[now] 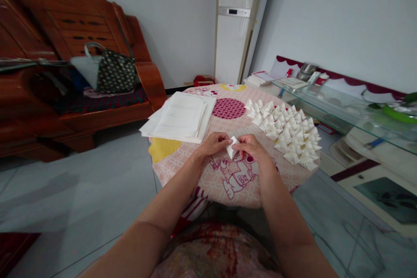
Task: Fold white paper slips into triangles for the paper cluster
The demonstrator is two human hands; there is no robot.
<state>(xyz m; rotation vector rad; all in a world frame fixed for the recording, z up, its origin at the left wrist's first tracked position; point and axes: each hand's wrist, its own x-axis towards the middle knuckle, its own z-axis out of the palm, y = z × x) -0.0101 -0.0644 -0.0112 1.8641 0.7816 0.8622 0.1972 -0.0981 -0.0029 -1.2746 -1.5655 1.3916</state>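
Note:
Over the near middle of the cloth-covered table, my left hand and my right hand pinch a small piece of folded white paper between them. The left fingers grip its upper left side and the right fingers its right side. To the right stand several rows of folded paper pieces, pointed and white. A stack of loose white sheets lies to the left of my hands. A flat pale sheet or strip shows just behind my fingers, partly hidden.
The round table has a pink patterned cloth. A glass-topped cabinet with papers and cups runs along the right wall. At the left is a wooden bench bearing a dark patterned bag. A tall white unit stands behind the table.

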